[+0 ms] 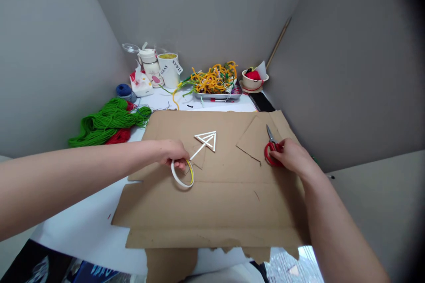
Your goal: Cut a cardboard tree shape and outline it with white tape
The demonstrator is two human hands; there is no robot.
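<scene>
My left hand (175, 154) is closed on a narrow roll of white tape (183, 185) with a yellow core, held just above the cardboard. Stuck on the cardboard sheet (215, 208) are white tape strips (215, 141) in a triangle with inner lines; one strip runs from it down to my left hand's fingertips. Over on the right, my right hand (292, 157) grips the red handles of a pair of scissors (272, 146), their blades pointing away from me. A four-sided outline (248, 154) is marked or cut in the cardboard beside the scissors.
Green yarn (106, 121) lies left, with a blue yarn ball (124, 90) behind. At the back stand a bottle (152, 68), a white canister (170, 73), a metal tray (212, 96) of tangled yarn, and a bowl (247, 83) with red yarn. Grey walls enclose the table.
</scene>
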